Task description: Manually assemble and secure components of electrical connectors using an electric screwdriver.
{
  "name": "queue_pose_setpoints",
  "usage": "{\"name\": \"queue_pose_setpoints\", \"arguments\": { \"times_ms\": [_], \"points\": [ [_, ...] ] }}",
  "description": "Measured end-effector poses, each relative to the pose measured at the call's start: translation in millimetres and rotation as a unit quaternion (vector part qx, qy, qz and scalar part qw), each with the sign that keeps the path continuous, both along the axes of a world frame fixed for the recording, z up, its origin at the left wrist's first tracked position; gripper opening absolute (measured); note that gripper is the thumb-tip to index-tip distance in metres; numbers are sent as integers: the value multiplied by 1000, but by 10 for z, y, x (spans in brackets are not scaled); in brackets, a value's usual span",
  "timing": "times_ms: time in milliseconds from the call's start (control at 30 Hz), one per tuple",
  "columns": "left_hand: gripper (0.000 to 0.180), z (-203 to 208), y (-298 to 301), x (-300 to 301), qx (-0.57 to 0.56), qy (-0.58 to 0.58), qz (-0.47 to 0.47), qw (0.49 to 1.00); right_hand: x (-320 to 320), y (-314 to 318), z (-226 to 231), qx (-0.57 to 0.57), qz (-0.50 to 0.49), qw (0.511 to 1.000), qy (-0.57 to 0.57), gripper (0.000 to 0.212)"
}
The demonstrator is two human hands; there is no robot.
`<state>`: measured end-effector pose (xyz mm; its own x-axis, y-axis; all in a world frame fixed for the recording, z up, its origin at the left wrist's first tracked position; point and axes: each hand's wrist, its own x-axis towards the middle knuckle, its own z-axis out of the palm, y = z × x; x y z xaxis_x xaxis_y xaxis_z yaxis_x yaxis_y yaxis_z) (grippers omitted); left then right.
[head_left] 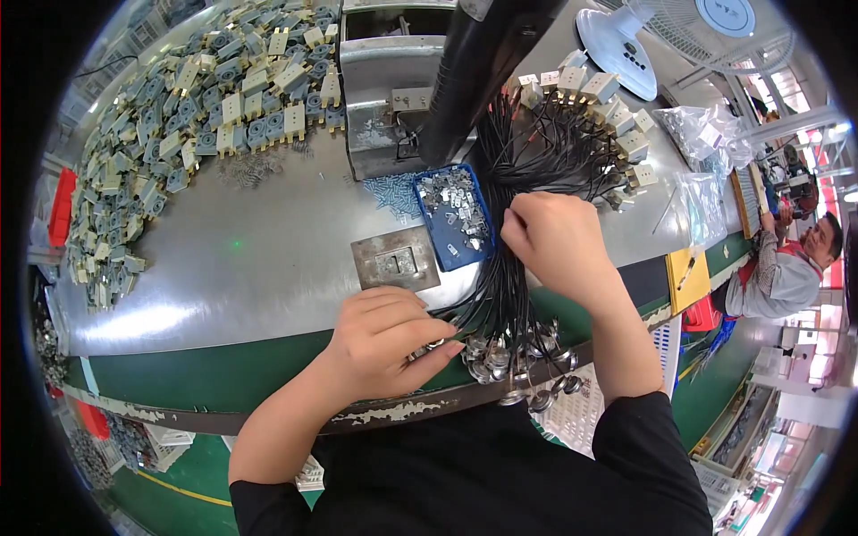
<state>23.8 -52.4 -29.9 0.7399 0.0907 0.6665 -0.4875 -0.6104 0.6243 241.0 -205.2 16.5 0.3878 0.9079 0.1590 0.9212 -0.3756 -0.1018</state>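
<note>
- Pinching a small shiny metal part (429, 348) between thumb and bent fingers, the left hand (384, 341) sits at the near edge of the worktable (241, 277); the part is mostly covered by the fingers, its full shape unclear.
- Right hand (556, 239): fingers curled inward, back of hand up, at the bundle of black cables (508, 299); cannot tell whether a cable is gripped.
- Cable bundle runs from the far side of the table toward the near edge, between the two hands at its lower stretch.
- Near end of bundle: cluster of round silvery metal pieces (492, 359), just right of the left hand, some hanging over the edge.
- Far end of bundle: group of cream blocks (617, 116).
- Blue tray (450, 259), left of the right hand, holds many small metal tabs; tilted slightly relative to the table edge.
- Loose light-blue screws (391, 193) lie against the tray's left side.
- Flat metal plate (396, 259) with a rectangular recess lies beyond the left hand, near the tray.
- Black column (456, 85) rises beside a metal housing (380, 134).
- Large heap of cream-and-grey blocks (223, 98), far left.
- Yellow pad (684, 290), right; co-worker (773, 277) beyond it.
</note>
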Motion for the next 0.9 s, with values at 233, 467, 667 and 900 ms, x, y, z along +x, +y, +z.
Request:
{"name": "queue_pose_setpoints", "arguments": {
  "times_ms": [233, 467, 667, 900],
  "points": [
    [34, 271, -401, 22, -205, 177, -51, 961, -10, -23, 24, 121, -141, 906, 380, 32],
    [41, 311, -611, 113, -87, 222, -20, 971, -327, -166, 90, 42, -101, 882, 458, 26],
    [30, 242, -593, 118, -111, 209, -10, 972, -364, -440, 89, 118, -140, 797, 576, 19],
    [31, 205, -645, 95, -142, 162, -64, 974, -371, -552, 168, 205, -74, 641, 735, 38]
  ]
}}
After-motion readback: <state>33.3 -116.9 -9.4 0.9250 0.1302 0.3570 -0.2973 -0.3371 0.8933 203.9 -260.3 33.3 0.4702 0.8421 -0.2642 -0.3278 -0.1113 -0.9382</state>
